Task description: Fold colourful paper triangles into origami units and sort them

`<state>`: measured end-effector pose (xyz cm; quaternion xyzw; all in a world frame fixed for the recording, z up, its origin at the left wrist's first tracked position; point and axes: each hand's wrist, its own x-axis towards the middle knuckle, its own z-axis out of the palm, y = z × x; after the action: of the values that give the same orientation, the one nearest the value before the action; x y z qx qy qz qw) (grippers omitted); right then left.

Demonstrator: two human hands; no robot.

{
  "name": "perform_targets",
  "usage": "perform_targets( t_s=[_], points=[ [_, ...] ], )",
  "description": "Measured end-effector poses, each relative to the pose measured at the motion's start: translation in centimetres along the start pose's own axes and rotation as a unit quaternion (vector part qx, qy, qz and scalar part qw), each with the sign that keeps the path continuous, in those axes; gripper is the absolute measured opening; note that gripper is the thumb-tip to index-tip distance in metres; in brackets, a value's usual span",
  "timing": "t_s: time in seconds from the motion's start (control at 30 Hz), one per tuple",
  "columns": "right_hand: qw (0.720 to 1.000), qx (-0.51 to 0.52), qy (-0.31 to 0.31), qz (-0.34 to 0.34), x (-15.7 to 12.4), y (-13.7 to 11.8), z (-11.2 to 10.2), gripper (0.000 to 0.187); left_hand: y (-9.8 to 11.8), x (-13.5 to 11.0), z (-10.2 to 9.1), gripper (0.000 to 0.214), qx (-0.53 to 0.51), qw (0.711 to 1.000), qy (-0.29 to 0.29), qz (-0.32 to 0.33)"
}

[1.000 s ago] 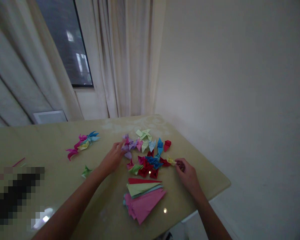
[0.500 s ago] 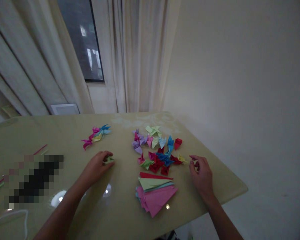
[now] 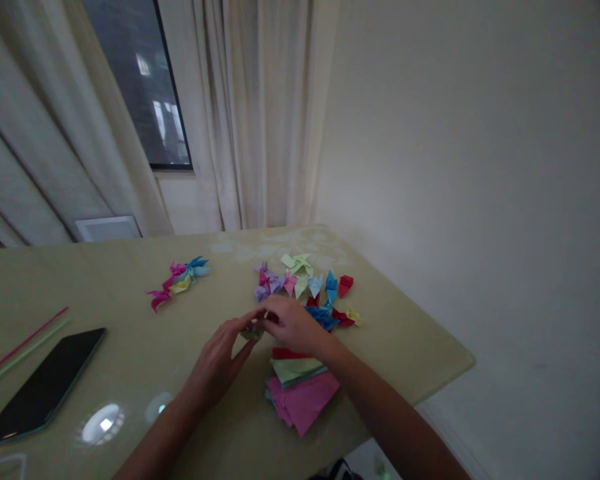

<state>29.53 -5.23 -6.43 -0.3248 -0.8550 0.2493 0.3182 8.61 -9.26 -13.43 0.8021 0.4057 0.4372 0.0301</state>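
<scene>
My left hand [image 3: 213, 360] is closed on a small light green origami piece [image 3: 251, 333], held just over the table by thumb and fingertips. My right hand [image 3: 295, 327] meets it there, its fingers pinched at the piece's upper right side; the contact itself is partly hidden. Behind and beneath the right hand lies a pile of small folded paper pieces [image 3: 325, 317] in purple, pink, green, blue, red and yellow, some covered by the hand and wrist. A fan of flat folded papers [image 3: 307, 403] in pink, green and red rests in front of it, partly under my right forearm.
To the left, a row of paper cranes [image 3: 183, 283] in pink, yellow and blue lies on the table [image 3: 405, 353]. A dark phone [image 3: 45, 383], a pink stick [image 3: 25, 342] and a green stick [image 3: 35, 348] are at the far left. A wall [image 3: 455, 167] borders the right side.
My right hand has come left from beside the pile to the green piece in my left hand. My left hand has shifted slightly right, and the view has turned a little.
</scene>
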Motion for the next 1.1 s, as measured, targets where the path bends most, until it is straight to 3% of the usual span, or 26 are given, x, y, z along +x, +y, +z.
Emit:
perform_targets(
  t_s=[0.1,0.27,0.33,0.43,0.63,0.73,0.83,1.0,1.1],
  points=[
    [1.000,0.013,-0.023,-0.007,0.8,1.4,-0.2,0.007,-0.5,-0.1,-0.1,0.045,0.001,1.000,0.003,-0.016],
    [0.994,-0.018,0.100,0.047,0.0,4.7,-1.7,0.011,-2.5,0.1,-0.4,0.058,0.082,0.992,0.007,-0.100],
    [0.989,-0.047,0.122,0.070,-0.5,6.1,-2.3,0.014,-3.8,0.6,-0.8,0.062,0.169,0.969,0.023,-0.177],
    [0.988,-0.067,0.094,0.103,-0.9,7.4,-2.5,0.018,-6.1,1.6,-1.9,0.072,0.259,0.918,0.051,-0.295],
    [0.985,-0.091,0.057,0.136,-0.9,7.5,-1.5,0.023,-11.8,4.1,-4.7,0.088,0.217,0.877,0.108,-0.414],
    [0.981,-0.106,0.075,0.141,-1.0,7.3,-1.6,0.027,-14.2,4.7,-5.1,0.068,0.207,0.886,0.084,-0.406],
    [0.978,-0.136,0.059,0.149,-1.1,7.5,-1.7,0.029,-15.2,4.6,-4.9,0.055,0.190,0.903,0.068,-0.379],
    [0.972,-0.178,-0.019,0.155,-1.4,8.0,-1.5,0.030,-14.5,4.4,-3.9,0.067,0.089,0.941,0.104,-0.311],
    [0.976,-0.158,-0.020,0.149,-1.5,7.9,-1.5,0.031,-13.4,5.2,-2.9,0.069,0.020,0.962,0.141,-0.235]
  ],
)
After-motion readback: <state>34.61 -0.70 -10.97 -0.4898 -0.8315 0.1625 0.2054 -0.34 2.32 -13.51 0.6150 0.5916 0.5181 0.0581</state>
